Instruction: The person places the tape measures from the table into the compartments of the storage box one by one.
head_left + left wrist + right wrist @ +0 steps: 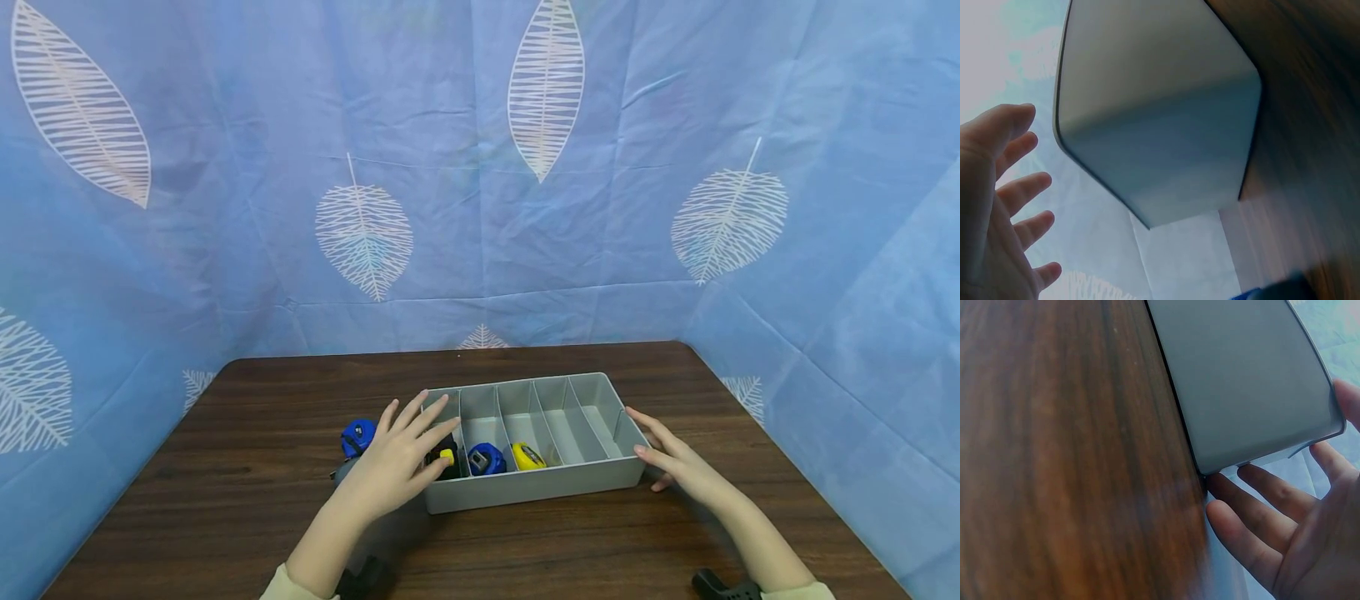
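Note:
A grey divided tray (536, 483) sits on the table, its compartments side by side. My left hand (393, 471) hovers with spread fingers over its left end; in the left wrist view the fingers stand apart from the wall. At the other end, the extended fingers of my right hand (682, 462) touch the tray's end wall, the thumb by its rim. From the left, the compartments hold a black item with a yellow part (447, 457), partly hidden by my left hand, a blue tape measure (486, 459) and a yellow tape measure (528, 456).
Left of the tray, another blue tape measure (357, 436) lies on the dark wooden table (225, 500). A grey object (342, 471) beside it is mostly hidden by my left hand. Blue leaf-patterned cloth (450, 233) hangs around the table's back and sides.

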A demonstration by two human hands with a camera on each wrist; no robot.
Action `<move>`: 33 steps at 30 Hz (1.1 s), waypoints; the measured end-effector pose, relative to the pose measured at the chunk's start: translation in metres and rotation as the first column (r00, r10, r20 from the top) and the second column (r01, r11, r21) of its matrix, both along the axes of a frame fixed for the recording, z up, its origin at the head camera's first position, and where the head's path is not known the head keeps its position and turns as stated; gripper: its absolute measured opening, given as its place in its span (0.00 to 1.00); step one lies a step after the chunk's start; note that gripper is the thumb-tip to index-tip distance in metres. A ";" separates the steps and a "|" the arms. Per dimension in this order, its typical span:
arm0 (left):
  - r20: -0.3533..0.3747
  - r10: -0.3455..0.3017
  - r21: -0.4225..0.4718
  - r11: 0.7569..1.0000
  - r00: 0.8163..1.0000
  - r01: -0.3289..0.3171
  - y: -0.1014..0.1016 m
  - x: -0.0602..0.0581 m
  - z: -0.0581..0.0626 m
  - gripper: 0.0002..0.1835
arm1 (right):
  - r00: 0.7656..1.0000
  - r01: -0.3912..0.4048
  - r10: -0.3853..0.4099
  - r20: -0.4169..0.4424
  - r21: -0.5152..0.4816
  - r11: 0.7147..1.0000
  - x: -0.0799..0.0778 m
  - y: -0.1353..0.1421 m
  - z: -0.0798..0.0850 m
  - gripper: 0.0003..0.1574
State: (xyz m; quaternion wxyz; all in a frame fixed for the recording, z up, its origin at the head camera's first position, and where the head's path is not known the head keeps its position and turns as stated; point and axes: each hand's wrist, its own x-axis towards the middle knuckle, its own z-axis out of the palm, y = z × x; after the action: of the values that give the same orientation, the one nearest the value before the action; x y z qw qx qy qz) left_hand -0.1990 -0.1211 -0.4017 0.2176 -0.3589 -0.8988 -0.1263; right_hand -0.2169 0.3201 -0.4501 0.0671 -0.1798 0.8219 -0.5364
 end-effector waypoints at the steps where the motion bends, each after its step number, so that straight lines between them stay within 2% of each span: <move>1: -0.004 0.004 0.000 1.000 1.000 -0.004 -0.002 0.000 -0.001 0.30 | 1.000 0.000 0.000 0.000 -0.001 1.000 0.000 0.000 0.000 0.38; 19: 0.054 0.099 0.020 0.995 0.994 -0.101 -0.032 0.002 -0.004 0.35 | 1.000 -0.005 0.005 0.010 -0.001 1.000 0.000 0.000 0.000 0.38; 29: 0.148 0.141 0.035 0.988 0.979 -0.148 -0.046 -0.003 -0.007 0.42 | 1.000 -0.005 0.005 0.005 0.001 1.000 0.000 0.000 0.000 0.38; 33: 0.158 0.153 0.042 0.986 0.975 -0.161 -0.052 -0.004 -0.010 0.43 | 1.000 -0.006 0.006 0.010 -0.002 1.000 0.000 0.000 0.001 0.38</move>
State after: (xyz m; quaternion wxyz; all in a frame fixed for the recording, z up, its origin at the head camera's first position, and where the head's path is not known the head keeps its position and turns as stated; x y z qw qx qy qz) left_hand -0.2027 -0.1734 -0.4114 0.1663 -0.2698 -0.9347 -0.1607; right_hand -0.2165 0.3200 -0.4495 0.0726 -0.1799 0.8203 -0.5380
